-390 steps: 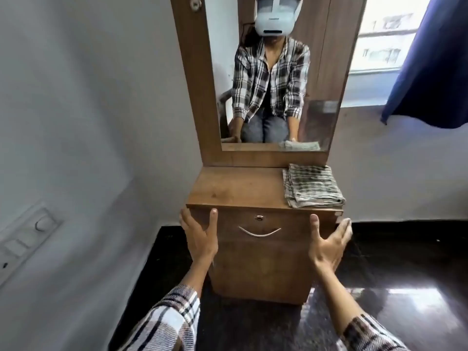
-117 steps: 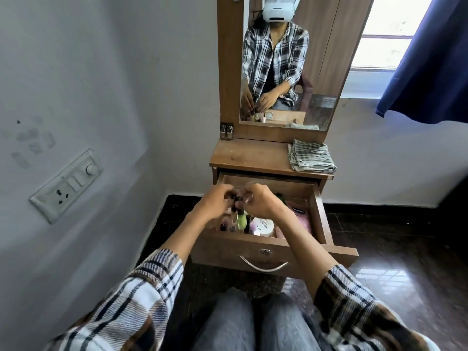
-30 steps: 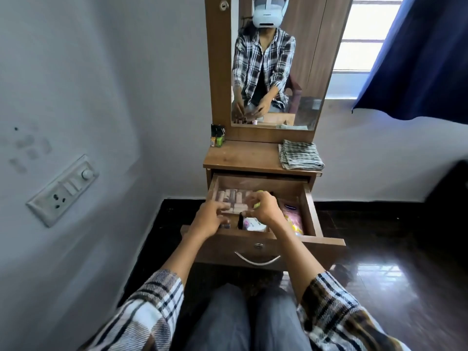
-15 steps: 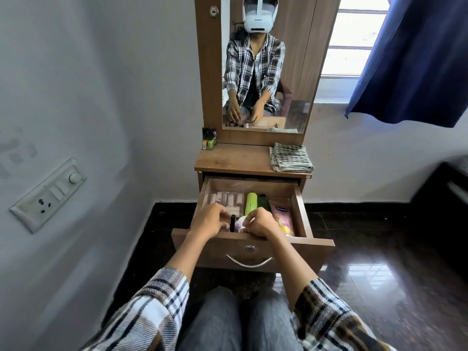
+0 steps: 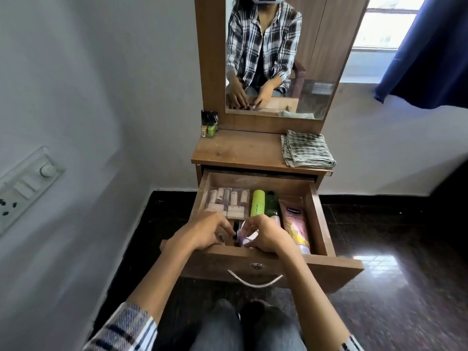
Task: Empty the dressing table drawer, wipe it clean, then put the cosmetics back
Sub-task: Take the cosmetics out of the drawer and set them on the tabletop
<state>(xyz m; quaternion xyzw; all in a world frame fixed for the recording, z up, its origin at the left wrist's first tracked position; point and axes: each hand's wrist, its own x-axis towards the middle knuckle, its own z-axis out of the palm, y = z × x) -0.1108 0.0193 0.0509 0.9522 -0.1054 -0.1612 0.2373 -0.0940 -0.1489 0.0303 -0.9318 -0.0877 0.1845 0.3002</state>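
The dressing table drawer (image 5: 321, 219) is pulled out in front of my knees. At its back lie a clear case of lipsticks (image 5: 228, 202), a light green tube (image 5: 257, 203), a dark green bottle (image 5: 271, 205) and a pink tube (image 5: 295, 224) along the right side. Both hands are inside the drawer's front part. My left hand (image 5: 205, 233) is curled over small bottles there, its fingertips pinched on one. My right hand (image 5: 264, 234) curls around a small lilac-and-white container (image 5: 242, 238). The hands hide what lies under them.
Two nail polish bottles (image 5: 209, 125) stand at the back left of the table top (image 5: 238, 150). A folded checked cloth (image 5: 307, 152) lies at its right. The mirror (image 5: 314, 59) rises behind. A wall with a switch panel (image 5: 25, 183) is close on the left; dark floor lies to the right.
My view has come closer to the drawer. Both hands stay at the drawer's front, their fingers now closed more tightly around the small items between them.
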